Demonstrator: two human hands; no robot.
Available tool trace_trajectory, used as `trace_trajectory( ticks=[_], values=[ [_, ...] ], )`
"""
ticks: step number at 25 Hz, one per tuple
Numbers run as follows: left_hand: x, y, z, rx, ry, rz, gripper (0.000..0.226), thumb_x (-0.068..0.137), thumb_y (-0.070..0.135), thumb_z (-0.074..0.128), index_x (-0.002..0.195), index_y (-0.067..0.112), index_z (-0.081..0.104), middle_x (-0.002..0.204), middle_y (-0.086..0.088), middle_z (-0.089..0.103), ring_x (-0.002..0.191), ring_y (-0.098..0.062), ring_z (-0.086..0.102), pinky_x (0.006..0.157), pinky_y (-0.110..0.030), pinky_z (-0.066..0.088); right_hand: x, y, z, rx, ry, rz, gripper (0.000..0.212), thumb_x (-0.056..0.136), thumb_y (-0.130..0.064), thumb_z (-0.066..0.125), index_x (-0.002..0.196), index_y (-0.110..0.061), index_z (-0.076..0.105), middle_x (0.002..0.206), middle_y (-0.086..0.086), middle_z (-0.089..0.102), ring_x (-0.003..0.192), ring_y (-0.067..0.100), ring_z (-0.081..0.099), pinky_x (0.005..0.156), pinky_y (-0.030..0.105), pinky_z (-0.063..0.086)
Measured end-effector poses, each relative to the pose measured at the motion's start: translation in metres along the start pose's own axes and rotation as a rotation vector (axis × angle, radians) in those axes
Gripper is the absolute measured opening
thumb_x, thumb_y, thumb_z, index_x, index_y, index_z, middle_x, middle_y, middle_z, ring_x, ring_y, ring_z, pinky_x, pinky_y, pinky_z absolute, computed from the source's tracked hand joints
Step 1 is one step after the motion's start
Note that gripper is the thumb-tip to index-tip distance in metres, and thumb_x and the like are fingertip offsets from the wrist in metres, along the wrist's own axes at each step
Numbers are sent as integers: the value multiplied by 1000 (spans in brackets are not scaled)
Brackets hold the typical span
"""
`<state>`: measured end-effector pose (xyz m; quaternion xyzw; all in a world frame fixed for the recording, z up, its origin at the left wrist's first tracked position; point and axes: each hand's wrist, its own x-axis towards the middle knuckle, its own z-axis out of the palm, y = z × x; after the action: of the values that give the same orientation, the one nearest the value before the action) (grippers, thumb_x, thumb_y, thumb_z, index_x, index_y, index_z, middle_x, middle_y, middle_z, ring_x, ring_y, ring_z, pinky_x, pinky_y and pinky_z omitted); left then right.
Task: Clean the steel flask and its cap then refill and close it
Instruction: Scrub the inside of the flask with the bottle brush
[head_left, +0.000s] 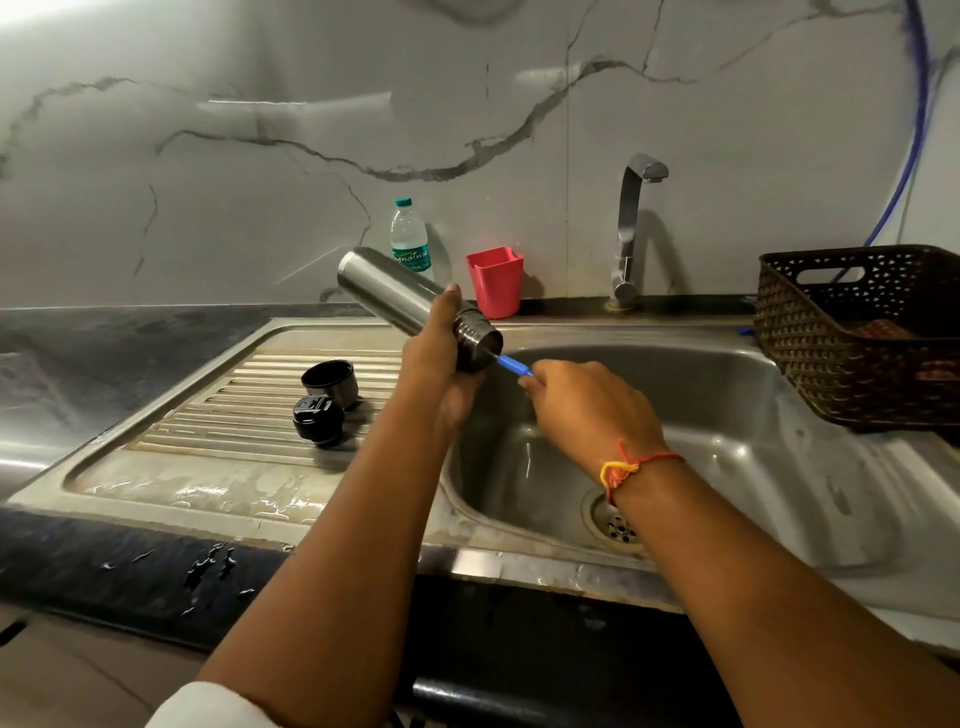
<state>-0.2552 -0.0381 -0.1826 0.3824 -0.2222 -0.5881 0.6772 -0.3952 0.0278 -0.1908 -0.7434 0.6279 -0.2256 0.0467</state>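
Note:
My left hand (439, 358) grips the steel flask (387, 288) near its threaded neck, holding it tilted with the open mouth pointing down and right over the sink basin (727, 415). My right hand (587, 405) pinches the blue handle of a brush (514, 365) whose front end is inside the flask's mouth, hidden from view. Two black cap pieces lie on the ribbed drainboard (218, 410): a cup-shaped cap (331, 382) and a stopper (318, 419) in front of it.
A steel tap (631, 228) stands behind the basin with no water running. A red plastic cup (496, 280) and a clear water bottle (410, 241) stand against the marble wall. A dark woven basket (857, 332) sits at the right. The drain (618, 525) is open.

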Motion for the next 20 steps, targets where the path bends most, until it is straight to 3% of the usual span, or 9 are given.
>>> trace_trajectory(
  ticks=[3, 8, 15, 18, 20],
  values=[
    [5, 13, -9, -94, -37, 28, 49, 89, 32, 76, 121, 3, 54, 96, -14, 68, 77, -22, 71, 77, -37, 62, 0, 4, -2, 172, 5, -13, 31, 102, -43, 41, 93, -25, 65, 72, -4, 61, 66, 17, 59, 62, 38, 52],
    [15, 25, -21, -197, -88, 94, 63, 89, 35, 74, 136, 2, 50, 97, -14, 64, 80, -22, 66, 76, -38, 62, -4, 2, -10, 583, -91, 22, 27, 100, -31, 52, 86, -21, 72, 38, -16, 47, 38, -1, 43, 40, 14, 27],
    [1, 10, -12, -231, -238, 123, 48, 92, 33, 69, 126, 5, 51, 95, -13, 61, 80, -20, 63, 75, -31, 59, -9, -3, -16, 837, -126, 103, 31, 101, -33, 52, 85, -18, 73, 39, -15, 43, 42, 2, 35, 45, 16, 28],
    [-4, 5, -8, -128, -280, 132, 52, 92, 34, 70, 129, 5, 49, 95, -13, 62, 79, -20, 65, 75, -31, 58, -12, -8, -16, 1033, -199, 159, 32, 103, -30, 47, 89, -14, 71, 50, -6, 35, 38, 3, 27, 37, 17, 24],
    [0, 16, -12, -159, -265, 181, 47, 94, 35, 67, 127, 5, 50, 94, -12, 62, 78, -20, 65, 73, -31, 60, -15, -2, -25, 1026, -246, 123, 32, 103, -30, 47, 92, -12, 71, 52, -4, 34, 37, 4, 26, 34, 16, 23]
  ],
)
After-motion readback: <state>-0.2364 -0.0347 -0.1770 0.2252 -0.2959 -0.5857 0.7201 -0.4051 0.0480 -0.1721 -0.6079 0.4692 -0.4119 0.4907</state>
